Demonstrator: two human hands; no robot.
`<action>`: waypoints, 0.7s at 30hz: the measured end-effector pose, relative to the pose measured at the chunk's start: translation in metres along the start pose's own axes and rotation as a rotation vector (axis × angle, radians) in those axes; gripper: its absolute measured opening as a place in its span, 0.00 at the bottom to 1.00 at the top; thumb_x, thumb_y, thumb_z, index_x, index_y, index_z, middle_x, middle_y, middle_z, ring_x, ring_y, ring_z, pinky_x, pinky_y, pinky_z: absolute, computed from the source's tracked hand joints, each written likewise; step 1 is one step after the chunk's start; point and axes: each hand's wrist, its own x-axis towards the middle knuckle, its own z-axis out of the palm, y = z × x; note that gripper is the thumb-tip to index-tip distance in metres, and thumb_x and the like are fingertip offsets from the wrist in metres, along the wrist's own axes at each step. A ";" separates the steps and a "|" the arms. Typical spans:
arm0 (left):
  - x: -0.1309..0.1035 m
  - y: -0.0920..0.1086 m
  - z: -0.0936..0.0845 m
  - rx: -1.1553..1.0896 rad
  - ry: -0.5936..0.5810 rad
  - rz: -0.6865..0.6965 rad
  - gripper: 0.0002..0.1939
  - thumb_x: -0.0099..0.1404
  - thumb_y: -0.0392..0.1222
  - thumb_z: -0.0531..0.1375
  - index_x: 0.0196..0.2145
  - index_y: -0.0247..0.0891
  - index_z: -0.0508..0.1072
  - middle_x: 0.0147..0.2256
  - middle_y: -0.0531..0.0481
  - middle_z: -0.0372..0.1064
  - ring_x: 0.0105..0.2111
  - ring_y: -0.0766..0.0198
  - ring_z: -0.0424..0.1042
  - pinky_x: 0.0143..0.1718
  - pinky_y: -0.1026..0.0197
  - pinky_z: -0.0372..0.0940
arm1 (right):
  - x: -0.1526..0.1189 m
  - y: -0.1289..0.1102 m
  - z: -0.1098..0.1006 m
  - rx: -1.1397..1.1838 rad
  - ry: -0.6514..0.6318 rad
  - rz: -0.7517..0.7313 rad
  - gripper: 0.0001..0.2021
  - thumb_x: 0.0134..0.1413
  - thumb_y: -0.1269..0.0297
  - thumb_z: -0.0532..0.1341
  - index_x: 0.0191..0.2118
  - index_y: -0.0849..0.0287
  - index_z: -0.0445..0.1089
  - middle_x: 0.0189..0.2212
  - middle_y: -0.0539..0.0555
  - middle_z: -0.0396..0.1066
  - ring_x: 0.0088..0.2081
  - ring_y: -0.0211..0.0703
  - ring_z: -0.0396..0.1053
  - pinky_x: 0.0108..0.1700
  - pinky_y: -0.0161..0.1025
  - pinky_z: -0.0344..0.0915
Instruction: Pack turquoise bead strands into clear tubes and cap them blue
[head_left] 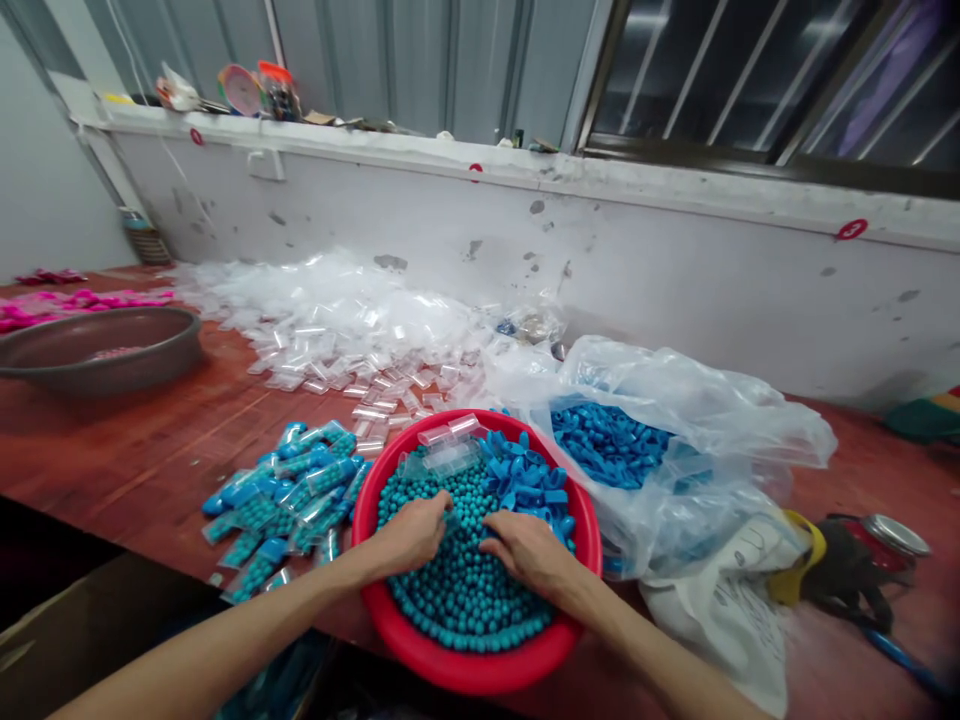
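Note:
A red basin (480,672) holds many teal beads (469,590), with blue plastic caps (525,475) at its back right and a few clear tubes (450,445) at its back. My left hand (415,530) is over the beads left of centre, its fingers curled together; what they hold, if anything, is hidden. My right hand (529,550) is over the beads to the right, near the caps, thumb and fingers apart with nothing visible between them. Left of the basin lies a pile of clear packs filled with teal beads and blue caps (289,490).
Clear empty tubes (337,320) are heaped behind the basin. A plastic bag (675,385) of blue caps stands to the right, beside a white cloth bag (724,610). A grey-brown bowl (112,360) sits at far left. A wall with a ledge (525,160) bounds the red table (135,440).

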 end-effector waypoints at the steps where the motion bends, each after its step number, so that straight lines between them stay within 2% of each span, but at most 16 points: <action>1: 0.003 0.001 -0.002 -0.102 -0.013 -0.031 0.17 0.58 0.33 0.45 0.46 0.37 0.59 0.28 0.50 0.66 0.28 0.62 0.70 0.31 0.61 0.63 | 0.000 0.001 -0.001 0.085 0.055 0.011 0.12 0.56 0.64 0.52 0.44 0.61 0.65 0.39 0.57 0.70 0.41 0.44 0.67 0.40 0.36 0.61; 4: 0.009 0.005 -0.007 -0.539 -0.033 -0.188 0.25 0.56 0.29 0.44 0.52 0.38 0.51 0.26 0.54 0.63 0.20 0.68 0.68 0.23 0.65 0.63 | 0.000 0.001 0.000 0.210 0.117 0.036 0.15 0.55 0.68 0.51 0.49 0.63 0.62 0.45 0.60 0.67 0.46 0.45 0.64 0.46 0.37 0.58; 6: 0.011 0.009 -0.006 -0.721 0.026 -0.272 0.25 0.54 0.29 0.45 0.51 0.40 0.51 0.28 0.54 0.62 0.22 0.69 0.69 0.23 0.66 0.64 | 0.000 -0.001 0.000 0.193 0.098 0.066 0.15 0.55 0.66 0.51 0.48 0.62 0.63 0.42 0.59 0.69 0.44 0.46 0.66 0.44 0.37 0.59; 9: 0.014 0.014 0.000 -0.679 0.105 -0.331 0.19 0.56 0.33 0.46 0.46 0.38 0.53 0.29 0.53 0.63 0.24 0.69 0.69 0.23 0.68 0.63 | 0.002 -0.004 -0.001 0.181 0.133 0.181 0.13 0.56 0.61 0.50 0.44 0.59 0.65 0.34 0.57 0.72 0.38 0.48 0.69 0.38 0.37 0.60; 12: 0.015 0.016 0.005 -0.553 0.097 -0.376 0.16 0.56 0.37 0.48 0.44 0.35 0.55 0.25 0.52 0.64 0.22 0.65 0.68 0.21 0.64 0.63 | 0.003 -0.003 -0.002 0.275 0.192 0.254 0.14 0.57 0.60 0.49 0.43 0.59 0.65 0.31 0.56 0.72 0.35 0.46 0.69 0.35 0.36 0.60; 14: 0.012 0.014 0.005 -0.439 0.103 -0.370 0.16 0.55 0.38 0.51 0.43 0.35 0.58 0.25 0.49 0.66 0.25 0.60 0.69 0.26 0.60 0.63 | 0.003 0.000 -0.002 0.368 0.197 0.252 0.14 0.57 0.61 0.48 0.43 0.59 0.64 0.31 0.56 0.71 0.34 0.45 0.69 0.36 0.36 0.60; 17: 0.001 0.008 0.002 -0.249 0.126 -0.261 0.21 0.51 0.35 0.55 0.45 0.41 0.61 0.38 0.45 0.66 0.39 0.54 0.67 0.39 0.54 0.60 | 0.002 0.004 -0.001 0.475 0.201 0.224 0.15 0.56 0.64 0.48 0.47 0.61 0.62 0.35 0.57 0.71 0.37 0.44 0.68 0.39 0.37 0.60; 19: -0.008 0.005 -0.002 -0.018 0.096 -0.070 0.23 0.53 0.31 0.53 0.47 0.45 0.61 0.47 0.45 0.60 0.45 0.52 0.63 0.44 0.52 0.57 | 0.001 0.006 0.001 0.527 0.212 0.192 0.15 0.55 0.66 0.49 0.47 0.60 0.63 0.37 0.56 0.70 0.38 0.43 0.67 0.41 0.38 0.60; 21: -0.014 0.003 -0.005 0.201 0.044 0.149 0.20 0.57 0.30 0.48 0.46 0.45 0.63 0.49 0.44 0.58 0.46 0.54 0.62 0.45 0.52 0.56 | 0.000 0.007 0.002 0.605 0.208 0.161 0.14 0.54 0.66 0.50 0.46 0.59 0.64 0.34 0.54 0.70 0.33 0.40 0.67 0.35 0.36 0.62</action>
